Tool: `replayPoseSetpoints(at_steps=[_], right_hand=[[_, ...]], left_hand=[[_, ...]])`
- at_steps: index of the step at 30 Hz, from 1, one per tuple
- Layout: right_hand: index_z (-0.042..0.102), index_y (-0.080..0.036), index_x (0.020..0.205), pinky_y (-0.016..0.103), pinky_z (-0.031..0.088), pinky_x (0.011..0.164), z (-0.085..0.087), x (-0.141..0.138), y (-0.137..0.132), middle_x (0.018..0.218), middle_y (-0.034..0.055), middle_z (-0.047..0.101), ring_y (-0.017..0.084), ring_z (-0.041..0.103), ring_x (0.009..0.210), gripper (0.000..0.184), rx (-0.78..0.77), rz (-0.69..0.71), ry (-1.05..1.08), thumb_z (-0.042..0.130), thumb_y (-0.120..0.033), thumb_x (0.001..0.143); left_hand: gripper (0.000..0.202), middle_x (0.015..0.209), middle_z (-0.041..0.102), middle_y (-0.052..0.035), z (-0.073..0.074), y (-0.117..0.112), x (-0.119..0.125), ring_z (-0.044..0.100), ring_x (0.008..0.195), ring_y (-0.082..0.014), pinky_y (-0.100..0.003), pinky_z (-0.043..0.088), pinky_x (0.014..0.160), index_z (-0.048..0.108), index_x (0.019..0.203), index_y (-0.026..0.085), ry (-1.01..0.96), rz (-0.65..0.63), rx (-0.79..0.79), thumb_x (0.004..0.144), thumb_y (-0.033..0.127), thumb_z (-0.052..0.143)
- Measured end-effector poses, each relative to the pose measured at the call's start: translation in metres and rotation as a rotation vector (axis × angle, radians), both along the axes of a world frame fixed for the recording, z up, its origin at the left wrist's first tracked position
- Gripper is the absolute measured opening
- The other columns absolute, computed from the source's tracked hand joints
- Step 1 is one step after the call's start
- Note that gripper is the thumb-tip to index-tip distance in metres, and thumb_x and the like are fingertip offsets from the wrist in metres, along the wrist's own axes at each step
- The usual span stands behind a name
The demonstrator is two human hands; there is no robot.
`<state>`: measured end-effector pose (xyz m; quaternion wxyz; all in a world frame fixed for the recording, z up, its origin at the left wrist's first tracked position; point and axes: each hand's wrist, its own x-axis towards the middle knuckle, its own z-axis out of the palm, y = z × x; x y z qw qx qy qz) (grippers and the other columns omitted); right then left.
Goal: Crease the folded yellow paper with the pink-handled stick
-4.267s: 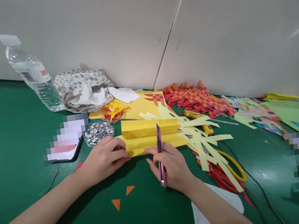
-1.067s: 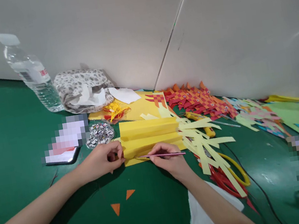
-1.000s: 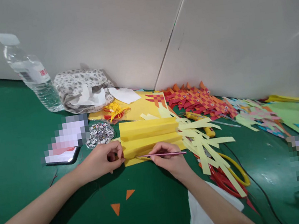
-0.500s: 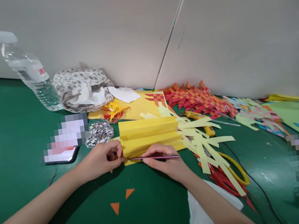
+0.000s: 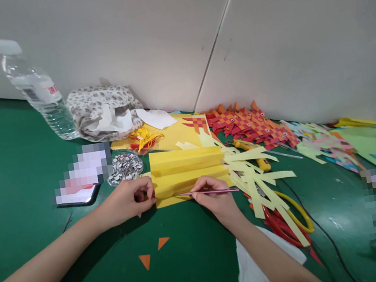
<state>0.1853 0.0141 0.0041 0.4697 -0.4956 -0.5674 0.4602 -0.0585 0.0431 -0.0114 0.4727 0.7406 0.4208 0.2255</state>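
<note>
A folded yellow paper lies on the green table in front of me. My left hand pinches its left end, fingers closed on the paper. My right hand is closed round a thin pink utility knife, which lies sideways with its tip inside the paper's lower fold. Pale yellow paper strips fan out to the right of the folded paper.
A water bottle and a patterned cloth bag stand at the back left. A dish of googly eyes and a phone lie left of the paper. Woven paper fish, scissors and orange triangles lie about.
Since 4.3 s ago the knife turned from upright across the paper to lying along the lower fold. In the last half second my right hand and knife slid a little to the right.
</note>
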Motion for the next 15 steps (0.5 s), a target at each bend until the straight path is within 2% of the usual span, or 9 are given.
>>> replayPoseSetpoints(at_steps=[4, 11, 15], right_hand=[[0.06, -0.02, 0.062, 0.024, 0.039, 0.049, -0.0005, 0.001, 0.0002, 0.059, -0.0015, 0.06, 0.012, 0.051, 0.053, 0.008, 0.02, 0.031, -0.009, 0.067, -0.018, 0.066], [0.066, -0.02, 0.069, 0.028, 0.047, 0.061, 0.007, -0.003, -0.003, 0.071, 0.0016, 0.064, 0.016, 0.06, 0.068, 0.01, 0.042, 0.073, -0.128, 0.07, -0.027, 0.075], [0.066, -0.021, 0.076, 0.028, 0.048, 0.064, 0.0069, -0.0048, -0.0048, 0.076, 0.0017, 0.067, 0.016, 0.061, 0.07, 0.014, -0.028, 0.041, -0.132, 0.072, -0.034, 0.075]], left_hand=[[0.017, 0.057, 0.055, 0.008, -0.001, -0.0006, -0.0013, 0.054, 0.043, -0.0056, -0.013, 0.038, 0.041, 0.043, 0.072, 0.02, -0.003, -0.005, 0.001, 0.08, 0.023, 0.058], [0.017, 0.056, 0.054, 0.0083, 0.0012, 0.0001, 0.0009, 0.053, 0.043, -0.0051, -0.013, 0.037, 0.041, 0.042, 0.071, 0.02, 0.001, 0.003, -0.002, 0.079, 0.022, 0.057], [0.016, 0.056, 0.053, 0.0083, 0.0018, -0.0004, 0.0014, 0.052, 0.044, -0.0055, -0.013, 0.037, 0.041, 0.042, 0.071, 0.02, 0.0, 0.0, 0.003, 0.079, 0.02, 0.057]])
